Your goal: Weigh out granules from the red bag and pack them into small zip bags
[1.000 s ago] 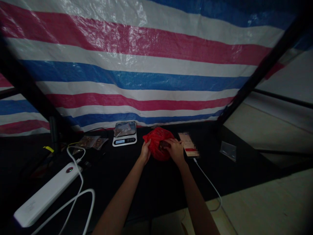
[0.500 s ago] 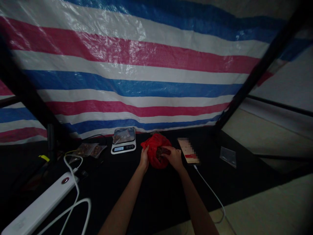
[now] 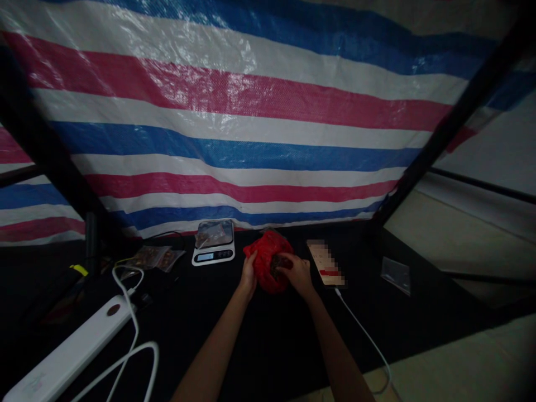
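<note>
A red plastic bag (image 3: 264, 279) rests on the black tabletop in front of me, its mouth open toward me. Small dark brown pieces (image 3: 277, 261) show inside; the dim light hides their kind. My left hand (image 3: 249, 274) is closed on the bag's left edge. At the mouth, my right hand (image 3: 299, 273) has its fingers bent together over the brown pieces; whatever lies between the fingertips is too small to make out. Just left of the bag stands a white digital scale (image 3: 214, 256) with a small clear plastic bag (image 3: 211, 235) on its plate.
Right of my hands lies a phone (image 3: 324, 262) on a white charging cable (image 3: 363, 324). Farther right is an empty clear plastic bag (image 3: 396, 274). Zip bags of brown pieces (image 3: 157, 257) and a white power strip (image 3: 71, 352) lie left. Striped sheeting (image 3: 251, 151) hangs behind.
My right fingers have shifted slightly at the bag's mouth, and more of the brown pieces shows. My left hand keeps its hold. The whole view has moved a little.
</note>
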The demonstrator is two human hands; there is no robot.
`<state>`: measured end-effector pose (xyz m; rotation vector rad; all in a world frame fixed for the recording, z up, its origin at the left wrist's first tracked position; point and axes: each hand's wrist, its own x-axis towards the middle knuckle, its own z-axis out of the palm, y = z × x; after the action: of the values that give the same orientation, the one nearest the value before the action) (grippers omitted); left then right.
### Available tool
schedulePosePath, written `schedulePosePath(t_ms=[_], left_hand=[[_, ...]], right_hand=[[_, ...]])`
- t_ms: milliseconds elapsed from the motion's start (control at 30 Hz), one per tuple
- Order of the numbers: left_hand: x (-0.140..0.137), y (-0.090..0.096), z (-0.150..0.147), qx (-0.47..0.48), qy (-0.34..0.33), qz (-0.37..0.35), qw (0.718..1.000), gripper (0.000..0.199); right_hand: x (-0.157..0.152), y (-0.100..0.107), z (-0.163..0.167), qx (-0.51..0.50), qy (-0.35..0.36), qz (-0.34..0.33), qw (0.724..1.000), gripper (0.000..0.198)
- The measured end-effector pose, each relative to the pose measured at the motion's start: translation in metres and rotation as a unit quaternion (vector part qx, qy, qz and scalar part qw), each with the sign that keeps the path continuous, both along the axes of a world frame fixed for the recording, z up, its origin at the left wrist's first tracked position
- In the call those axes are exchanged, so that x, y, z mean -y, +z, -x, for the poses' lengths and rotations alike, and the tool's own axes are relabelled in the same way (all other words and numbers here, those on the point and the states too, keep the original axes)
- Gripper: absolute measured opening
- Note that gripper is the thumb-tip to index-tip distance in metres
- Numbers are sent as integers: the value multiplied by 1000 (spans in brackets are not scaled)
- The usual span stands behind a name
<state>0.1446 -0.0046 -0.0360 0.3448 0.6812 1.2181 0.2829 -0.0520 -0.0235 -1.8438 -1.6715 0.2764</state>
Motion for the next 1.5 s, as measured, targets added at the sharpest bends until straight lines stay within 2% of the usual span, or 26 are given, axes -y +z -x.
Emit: schedulePosePath(t_ms=[133,267,367,500,633,700,800,867,967,1067,1167,1267,1367,1500], left_hand=[[-3,-5,0,-16,4,10,1000,23],[-5,-12,0,-66,17,-35,997,32],[-7,-18,-1,-136,37,-81,987,35],[-7,-23,-3,-243,37,-141,959,31],[-1,-19,-2,-348,43,-213,912,25],[6,-13,0,-405,96,-259,872,29],[17,6,6,-468,183,-298,811,45],[21,24,15,-480,208,-315,792,53],[10,55,41,-438,202,-364,797,61],[-30,72,86,-436,164,-388,795,57],[-83,67,133,-504,85,-399,762,48],[-118,49,160,-530,78,-391,748,37],[-124,37,165,-530,51,-382,755,32],[-107,37,153,-489,39,-339,803,43]], right_hand=[[-3,-6,-1,-53,6,5,999,35],[-7,-13,-6,-155,23,-10,988,36],[-9,-13,-8,-256,49,-39,965,38],[-9,-4,-7,-358,63,-71,929,39],[-6,7,-3,-387,68,-75,916,40],[-4,10,-2,-391,73,-73,914,40],[-3,12,-2,-404,64,-76,909,42],[-2,11,-3,-415,54,-82,905,45],[-1,9,-3,-417,49,-81,904,46],[0,8,-1,-400,53,-73,912,44],[1,7,2,-391,65,-77,915,43],[0,6,2,-395,63,-76,913,43],[-1,3,1,-396,61,-72,913,44],[-2,0,0,-389,60,-77,916,45]])
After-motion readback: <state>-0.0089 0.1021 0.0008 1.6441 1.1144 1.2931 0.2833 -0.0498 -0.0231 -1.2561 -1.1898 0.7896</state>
